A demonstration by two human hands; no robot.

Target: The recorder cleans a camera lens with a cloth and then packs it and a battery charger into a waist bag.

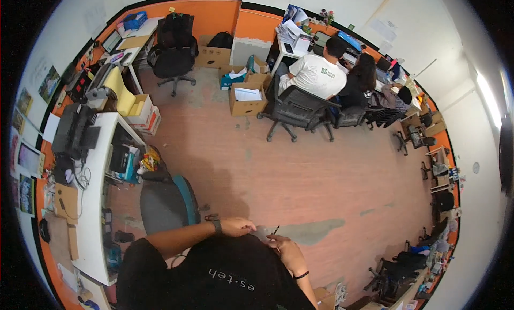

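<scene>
My left hand [238,226], with a dark watch on its wrist, is held in front of my black shirt with its fingers drawn together. At its fingertips is a small pale, see-through piece [261,233], too small to name. Close by on the right, my right hand [289,254] wears a black wristband and has its fingers closed in a pinch. A thin dark stick [277,229], perhaps a pen, pokes up from those fingers. Part of the left hand's grip is hidden from this view.
A grey and teal office chair [166,202] stands at my left beside a white table [97,203] bearing a black printer [75,130]. Three people sit at desks at the far right, one in a white shirt [318,75]. Cardboard boxes [248,104] stand on the floor ahead.
</scene>
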